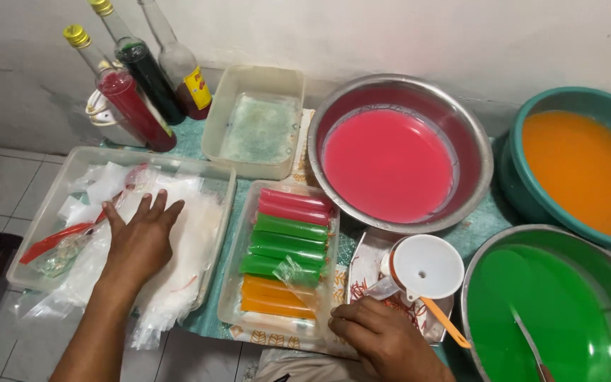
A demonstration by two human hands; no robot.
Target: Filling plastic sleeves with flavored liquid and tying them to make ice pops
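Three wide basins take up the right side: a steel bowl of pink liquid (389, 164) by the wall, a teal basin of orange liquid (588, 170) at the far right, and a basin of green liquid (542, 318) at the near right corner, with a utensil handle (528, 343) slanting into it. On the left lies a clear plastic tray (72, 159) heaped with thin clear plastic bags (192, 240). The left hand (139, 237) rests flat on that heap, fingers spread and open, gripping nothing. Behind the tray stand three syrup bottles (136, 78), and beside them an empty clear tub (256, 120). In the middle, a narrower tray (238, 283) holds filled ice-pop tubes (288, 244) laid side by side: red farthest, green in between, orange nearest. The right hand (383, 339) lies curled at the near edge, its fingers pinching the neck of a small filled bag (380, 288) just below a white funnel (426, 267). An orange handle (445, 322) pokes out beside the funnel.
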